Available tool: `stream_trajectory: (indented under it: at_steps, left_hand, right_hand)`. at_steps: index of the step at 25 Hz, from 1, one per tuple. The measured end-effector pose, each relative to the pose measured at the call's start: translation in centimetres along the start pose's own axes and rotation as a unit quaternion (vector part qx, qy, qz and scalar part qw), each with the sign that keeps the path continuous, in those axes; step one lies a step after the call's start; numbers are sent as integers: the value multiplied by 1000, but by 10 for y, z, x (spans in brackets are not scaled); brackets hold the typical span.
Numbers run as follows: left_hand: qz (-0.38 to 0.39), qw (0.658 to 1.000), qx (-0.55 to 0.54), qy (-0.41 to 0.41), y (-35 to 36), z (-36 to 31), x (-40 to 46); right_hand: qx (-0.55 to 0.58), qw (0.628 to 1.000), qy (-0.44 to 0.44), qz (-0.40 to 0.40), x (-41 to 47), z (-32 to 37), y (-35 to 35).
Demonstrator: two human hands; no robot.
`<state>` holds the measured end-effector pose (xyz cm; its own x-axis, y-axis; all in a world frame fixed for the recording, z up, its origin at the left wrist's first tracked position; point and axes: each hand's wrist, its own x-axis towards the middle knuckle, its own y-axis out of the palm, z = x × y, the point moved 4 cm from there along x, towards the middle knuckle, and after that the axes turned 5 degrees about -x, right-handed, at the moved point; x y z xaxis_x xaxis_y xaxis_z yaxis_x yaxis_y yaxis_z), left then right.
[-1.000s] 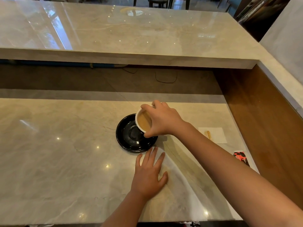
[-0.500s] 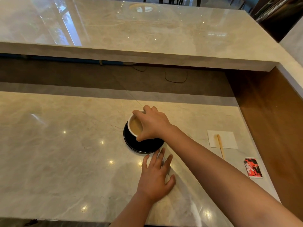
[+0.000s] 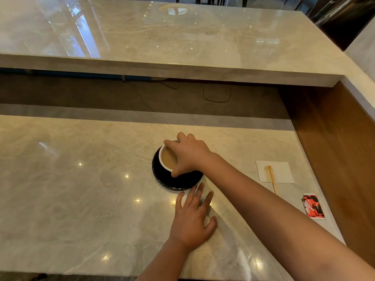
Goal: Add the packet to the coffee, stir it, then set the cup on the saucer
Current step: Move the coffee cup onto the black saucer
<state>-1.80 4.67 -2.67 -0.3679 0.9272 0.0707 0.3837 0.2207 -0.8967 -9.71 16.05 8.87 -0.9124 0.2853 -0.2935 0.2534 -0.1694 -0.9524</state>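
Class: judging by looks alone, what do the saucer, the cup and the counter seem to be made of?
Saucer: probably glazed ceramic, black and glossy.
Cup: likely white glazed ceramic, with a smooth rim.
Counter: looks like polished marble or similar stone, beige with veins and mirror-like light spots.

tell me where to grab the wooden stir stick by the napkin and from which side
Pinch the near end of the stir stick from above. That end juts off the napkin onto bare counter, towards the right hand's side.
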Motion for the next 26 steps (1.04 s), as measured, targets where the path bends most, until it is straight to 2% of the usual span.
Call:
stream_trajectory:
  at_steps: [14, 26]
  left_hand:
    - [3, 1000, 14, -8, -1, -1, 0]
    - [-1, 1000, 16, -2, -2, -1, 0]
  right_hand:
    - [0, 998, -53, 18, -1, -10, 4]
    - [9, 998, -57, 9, -12, -12, 2]
